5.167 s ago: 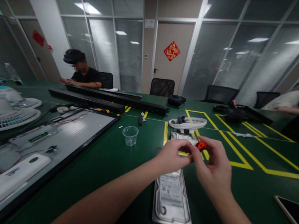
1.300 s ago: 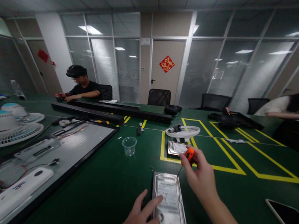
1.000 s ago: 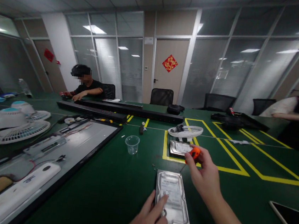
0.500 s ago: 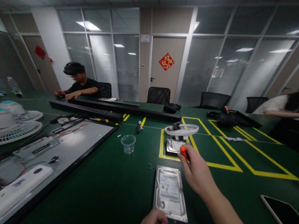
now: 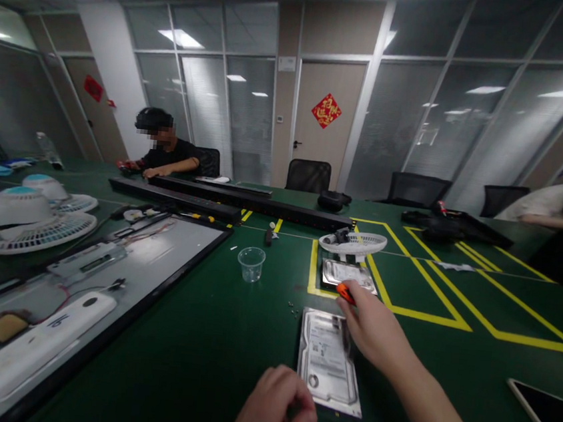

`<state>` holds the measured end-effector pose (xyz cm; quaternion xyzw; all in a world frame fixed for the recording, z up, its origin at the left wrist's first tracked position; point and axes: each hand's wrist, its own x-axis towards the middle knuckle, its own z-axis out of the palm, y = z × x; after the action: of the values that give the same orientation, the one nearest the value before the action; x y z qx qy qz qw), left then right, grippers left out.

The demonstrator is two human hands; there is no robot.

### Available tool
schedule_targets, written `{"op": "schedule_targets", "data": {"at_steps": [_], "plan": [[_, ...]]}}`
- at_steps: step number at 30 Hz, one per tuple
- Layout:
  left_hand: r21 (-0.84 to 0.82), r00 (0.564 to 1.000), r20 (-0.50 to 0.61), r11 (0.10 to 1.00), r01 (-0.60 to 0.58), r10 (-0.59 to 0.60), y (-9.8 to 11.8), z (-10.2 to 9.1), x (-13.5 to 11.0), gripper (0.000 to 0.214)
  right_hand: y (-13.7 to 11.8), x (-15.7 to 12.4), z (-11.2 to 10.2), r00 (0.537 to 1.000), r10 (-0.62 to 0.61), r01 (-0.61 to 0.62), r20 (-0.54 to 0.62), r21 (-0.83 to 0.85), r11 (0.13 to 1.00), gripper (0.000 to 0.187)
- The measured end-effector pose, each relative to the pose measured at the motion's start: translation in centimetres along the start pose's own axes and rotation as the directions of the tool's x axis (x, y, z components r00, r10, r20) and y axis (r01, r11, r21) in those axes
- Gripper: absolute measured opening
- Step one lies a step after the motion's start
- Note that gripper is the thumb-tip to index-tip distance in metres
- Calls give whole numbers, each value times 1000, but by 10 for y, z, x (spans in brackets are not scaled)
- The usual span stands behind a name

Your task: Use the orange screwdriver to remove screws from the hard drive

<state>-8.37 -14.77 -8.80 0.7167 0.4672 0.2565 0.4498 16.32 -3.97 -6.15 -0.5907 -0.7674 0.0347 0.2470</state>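
Orange-handled screwdriver (image 5: 346, 294) sits pinched in the right hand (image 5: 369, 319), at the one o'clock end of a silver rectangular metal hard drive (image 5: 327, 357) lying label-up on the green desk (image 5: 197, 343). By the drive's seven o'clock corner the left hand (image 5: 277, 402) is curled; whether it pinches anything I cannot tell. Tiny metal screws (image 5: 293, 307) lie near its eleven o'clock corner

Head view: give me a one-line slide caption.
Right hand grips an orange tool near the closer hard drive on a green table; left hand by its near corner.
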Motion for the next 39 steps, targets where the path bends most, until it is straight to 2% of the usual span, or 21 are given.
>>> {"op": "schedule_targets", "data": {"at_steps": [2,4,6,9,11,14,16,21,26,30,34,35,37,39], "plan": [[19,994,-109,999,32,-30,11,-18,17,17,3,1,-4,989,12,-2,-147,67,998,28],[-7,993,-116,999,31,-32,18,-32,39,17,3,1,-7,963,38,0,-268,142,990,30],[-22,995,-102,1000,-6,4,18,-43,63,15,0,-1,-8,949,55,7,-309,196,981,30],[126,990,-72,986,-112,121,7,-54,89,14,-7,-2,-8,973,37,14,-228,218,976,29],[183,997,-32,981,-65,72,-3,-58,96,14,-10,-1,-9,992,58,-40,-112,156,987,26],[99,999,-18,994,46,-44,-16,-59,96,16,-7,2,-10,982,183,-182,49,-12,983,20],[83,999,-14,996,41,-40,-19,-57,93,17,-4,2,-9,963,248,-241,107,-71,968,18],[57,1000,-5,998,28,-28,-17,-49,91,18,-4,-4,-4,938,258,-251,232,-57,966,20],[15,998,-58,1000,26,-25,-18,-44,100,14,-5,-6,-1,939,239,-238,247,-38,971,16],[57,997,-59,997,49,-46,-9,-43,105,15,4,-5,1,941,244,-243,233,-33,969,17],[118,995,13,988,99,-101,4,-47,109,14,11,-4,1,949,230,-232,214,-16,973,21],[118,996,16,989,88,-91,5,-48,110,14,11,-4,0,951,233,-235,200,-14,972,21],[123,1000,-8,992,-24,26,5,-51,111,17,9,-2,-2,956,251,-252,155,-13,968,20],[95,998,3,994,-61,61,0,-53,111,21,5,0,-6,963,254,-255,86,-3,967,20]]}}
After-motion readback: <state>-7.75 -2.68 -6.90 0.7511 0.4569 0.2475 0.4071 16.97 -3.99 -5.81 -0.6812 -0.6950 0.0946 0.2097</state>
